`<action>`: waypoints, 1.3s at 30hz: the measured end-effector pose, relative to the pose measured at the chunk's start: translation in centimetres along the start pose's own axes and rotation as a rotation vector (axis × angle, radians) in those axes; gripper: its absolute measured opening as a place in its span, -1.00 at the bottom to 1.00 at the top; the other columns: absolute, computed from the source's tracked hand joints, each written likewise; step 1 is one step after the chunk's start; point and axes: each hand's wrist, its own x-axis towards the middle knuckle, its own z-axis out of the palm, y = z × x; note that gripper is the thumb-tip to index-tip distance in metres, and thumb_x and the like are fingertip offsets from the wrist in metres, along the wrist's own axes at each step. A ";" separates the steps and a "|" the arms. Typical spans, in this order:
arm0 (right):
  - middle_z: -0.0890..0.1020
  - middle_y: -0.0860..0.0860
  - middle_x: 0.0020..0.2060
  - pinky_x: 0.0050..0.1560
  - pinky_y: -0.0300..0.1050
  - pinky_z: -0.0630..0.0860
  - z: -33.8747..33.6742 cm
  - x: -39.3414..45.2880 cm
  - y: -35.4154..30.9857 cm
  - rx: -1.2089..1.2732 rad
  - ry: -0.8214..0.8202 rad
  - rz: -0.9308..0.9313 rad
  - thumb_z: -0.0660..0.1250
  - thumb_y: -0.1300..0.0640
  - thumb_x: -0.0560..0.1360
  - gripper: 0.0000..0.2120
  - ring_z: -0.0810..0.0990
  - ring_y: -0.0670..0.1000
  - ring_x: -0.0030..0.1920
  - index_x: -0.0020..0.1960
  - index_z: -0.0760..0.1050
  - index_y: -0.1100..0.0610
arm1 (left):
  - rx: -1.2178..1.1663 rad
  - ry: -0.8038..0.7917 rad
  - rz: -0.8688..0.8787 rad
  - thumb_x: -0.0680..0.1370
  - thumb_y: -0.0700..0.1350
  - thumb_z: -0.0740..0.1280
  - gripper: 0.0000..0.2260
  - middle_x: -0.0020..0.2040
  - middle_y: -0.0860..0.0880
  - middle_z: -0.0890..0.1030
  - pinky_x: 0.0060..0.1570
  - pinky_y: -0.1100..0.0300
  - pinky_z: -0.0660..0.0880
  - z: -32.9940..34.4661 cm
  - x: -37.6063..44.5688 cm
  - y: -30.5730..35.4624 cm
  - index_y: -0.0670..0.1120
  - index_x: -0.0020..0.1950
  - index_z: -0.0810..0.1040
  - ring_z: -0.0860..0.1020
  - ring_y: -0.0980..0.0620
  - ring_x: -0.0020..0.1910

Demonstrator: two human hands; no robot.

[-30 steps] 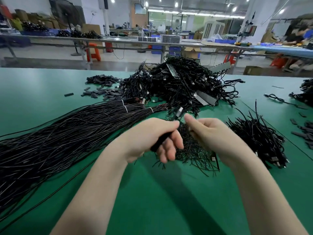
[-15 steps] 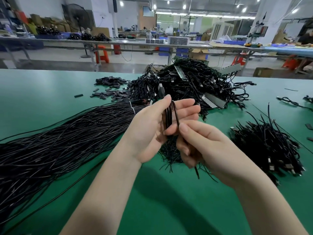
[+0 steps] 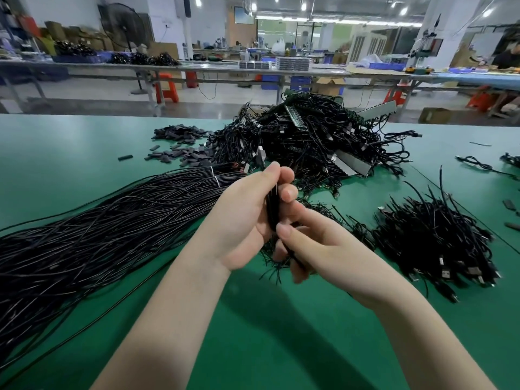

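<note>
My left hand (image 3: 244, 218) holds a folded black cable (image 3: 272, 209) upright above the green table (image 3: 84, 142), fingers curled round the coil. A plug end (image 3: 260, 157) sticks up above that hand. My right hand (image 3: 318, 246) is just below and to the right, its fingers pinching a thin black strand at the lower end of the coil. Part of the cable is hidden inside both hands.
A long bundle of straight black cables (image 3: 98, 229) lies on the left. A tangled heap of cables with grey strips (image 3: 315, 142) sits behind the hands. A pile of bundled cables (image 3: 439, 243) lies at the right. Small dark sleeves (image 3: 180, 142) are scattered at the back.
Both hands rose from the table with the cable. My left hand's fingers have curled round the coil, and my right hand has slid down to its lower end.
</note>
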 end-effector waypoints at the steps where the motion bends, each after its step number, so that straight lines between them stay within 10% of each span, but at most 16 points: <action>1: 0.61 -0.01 -0.21 -0.21 -0.15 0.54 0.1 0.0 0.1 0.052 0.005 -0.038 0.30 -0.11 0.47 -0.67 0.57 -0.03 -0.28 0.09 0.50 0.10 | 0.062 -0.020 -0.011 0.64 0.03 0.17 -0.78 -0.37 0.09 0.51 -0.23 0.13 0.28 0.0 -0.1 -0.1 -0.04 -0.08 0.49 0.51 0.09 -0.35; 5: 0.54 0.05 -0.10 0.11 -0.07 0.54 0.3 0.1 -0.1 0.111 0.069 -0.114 0.42 -0.08 0.44 -0.48 0.51 -0.09 -0.07 0.10 0.43 0.35 | 0.092 -0.135 -0.036 0.52 0.05 0.22 -0.80 -0.32 0.05 0.57 -0.19 0.19 0.51 0.3 -0.2 -0.6 -0.06 -0.12 0.49 0.58 0.07 -0.25; 12: 0.50 0.19 -0.33 -0.26 0.06 0.51 -0.2 -0.1 -0.4 -0.105 0.226 -0.114 0.47 0.02 0.46 -0.56 0.46 -0.01 -0.29 -0.09 0.42 0.40 | 0.032 -0.243 -0.136 0.52 0.00 0.23 -0.81 -0.24 -0.03 0.65 -0.11 0.25 0.60 0.0 -0.3 -0.8 -0.10 -0.12 0.53 0.66 0.07 -0.18; 17: 0.43 -0.05 -0.45 -0.40 -0.21 0.32 -0.3 -0.3 -0.4 -0.382 0.291 -0.169 0.45 -0.01 0.45 -0.76 0.33 -0.14 -0.44 -0.25 0.46 0.08 | 0.445 -0.190 -0.106 0.47 0.13 0.29 -0.78 -0.16 0.02 0.65 0.02 0.16 0.61 -1.3 -0.8 0.4 0.05 -0.21 0.65 0.58 0.13 -0.13; 30: 0.54 -0.02 0.07 -0.11 0.01 0.48 1.2 1.4 1.8 -1.003 0.470 0.036 -0.05 -0.08 0.65 -0.71 0.59 0.14 0.01 0.27 0.34 -0.06 | 0.214 0.025 -0.200 0.48 0.10 0.32 -0.76 -0.24 0.00 0.58 -0.38 0.30 0.47 -1.0 0.7 -1.4 0.01 -0.18 0.70 0.52 0.16 -0.32; 35: 0.45 -0.06 -0.34 -0.28 -0.06 0.25 -0.8 1.8 2.4 -0.766 0.476 0.036 0.03 0.02 0.66 -0.71 0.46 0.05 -0.31 -0.22 0.27 0.02 | 0.106 0.152 -0.160 0.37 -0.02 0.43 -0.65 -0.13 -0.09 0.72 -0.35 0.31 0.58 -1.6 0.6 -0.5 -0.24 0.02 0.61 0.70 0.04 -0.12; 39: 0.33 -0.11 -0.46 -0.45 -0.22 0.17 -3.8 0.9 2.5 -0.251 0.138 0.205 0.05 0.02 0.68 -0.67 0.26 -0.11 -0.52 -0.20 0.36 0.10 | 0.981 0.282 0.291 0.49 -0.04 0.45 -0.62 0.18 0.14 0.64 0.09 0.26 0.52 -3.1 0.1 0.5 0.11 0.30 0.55 0.59 0.23 0.13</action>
